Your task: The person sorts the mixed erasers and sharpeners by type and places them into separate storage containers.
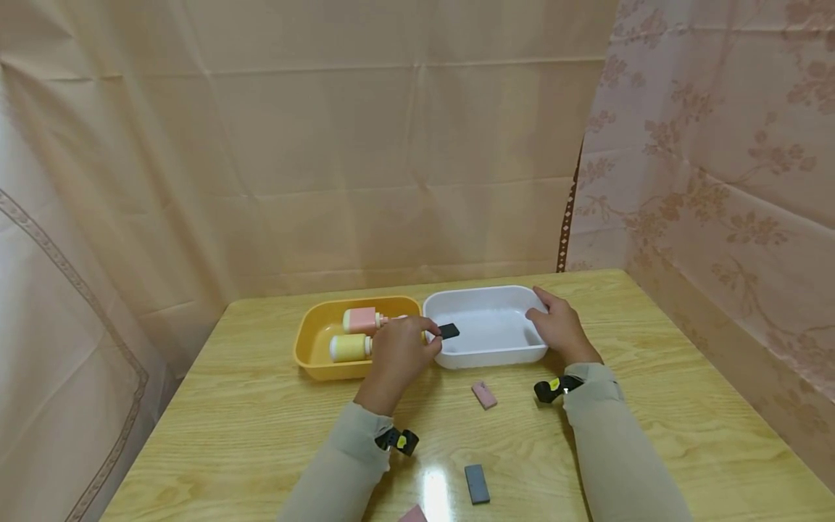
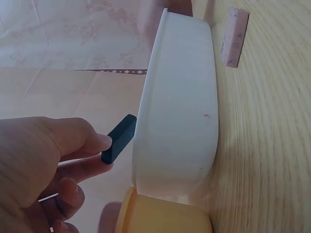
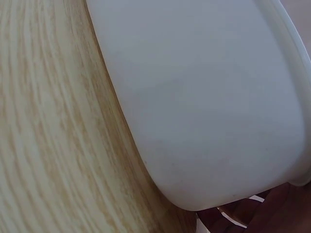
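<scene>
My left hand (image 1: 401, 351) pinches a small black rectangular block (image 1: 449, 331) between thumb and fingers, over the left end of the white plastic bin (image 1: 492, 357). In the left wrist view the block (image 2: 120, 138) is tilted, close beside the bin's rim. At the bin's right end, my right hand (image 1: 562, 328) grips the wall, thumb over the rim on the inside. No other thing shows inside the white bin. The right wrist view is mostly filled by the bin's outer wall (image 3: 204, 107), with fingers dark at the lower corner.
Left of the white bin stands a yellow bin (image 1: 320, 371) holding a pink-labelled bottle (image 1: 360, 320) and a yellow-labelled bottle (image 1: 350, 348), partly behind my left hand. On the wooden table lie a pink block (image 1: 484, 395), a grey block (image 1: 477, 484) and another pink piece (image 1: 414, 515) at the near edge.
</scene>
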Demonstrator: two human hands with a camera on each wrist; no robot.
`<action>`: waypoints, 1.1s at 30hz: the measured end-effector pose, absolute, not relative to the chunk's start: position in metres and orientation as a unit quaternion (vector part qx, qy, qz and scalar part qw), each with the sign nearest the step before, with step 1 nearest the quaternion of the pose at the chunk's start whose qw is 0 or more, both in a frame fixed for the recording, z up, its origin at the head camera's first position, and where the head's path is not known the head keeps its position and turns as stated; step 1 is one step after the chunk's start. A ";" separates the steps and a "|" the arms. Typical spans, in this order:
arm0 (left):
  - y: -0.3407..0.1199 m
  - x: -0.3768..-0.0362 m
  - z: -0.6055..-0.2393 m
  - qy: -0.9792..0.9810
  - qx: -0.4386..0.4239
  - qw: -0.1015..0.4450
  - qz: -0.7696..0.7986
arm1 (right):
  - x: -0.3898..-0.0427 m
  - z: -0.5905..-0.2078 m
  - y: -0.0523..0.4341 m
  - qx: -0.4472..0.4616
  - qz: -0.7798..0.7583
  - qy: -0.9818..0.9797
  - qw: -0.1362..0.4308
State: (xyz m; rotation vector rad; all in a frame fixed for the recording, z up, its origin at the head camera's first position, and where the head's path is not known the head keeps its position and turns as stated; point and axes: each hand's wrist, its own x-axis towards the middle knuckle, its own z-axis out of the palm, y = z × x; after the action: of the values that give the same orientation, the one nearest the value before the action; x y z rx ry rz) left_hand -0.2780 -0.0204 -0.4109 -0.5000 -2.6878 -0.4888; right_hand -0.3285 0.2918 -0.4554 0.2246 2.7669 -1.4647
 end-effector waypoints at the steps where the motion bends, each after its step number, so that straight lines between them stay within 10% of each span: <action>1: -0.020 -0.278 -0.411 -0.952 -0.177 0.181 -0.173 | -0.328 -0.455 0.291 0.073 -0.468 0.881 0.003; 33: -0.022 -0.278 -0.412 -0.942 -0.184 0.198 -0.201 | -0.327 -0.454 0.291 0.073 -0.469 0.880 0.001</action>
State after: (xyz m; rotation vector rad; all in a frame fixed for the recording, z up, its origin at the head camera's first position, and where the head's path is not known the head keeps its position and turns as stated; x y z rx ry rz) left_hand -0.2780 -0.0215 -0.4125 -0.5157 -2.6357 -0.5614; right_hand -0.3272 0.2908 -0.4544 0.2305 2.7619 -1.4734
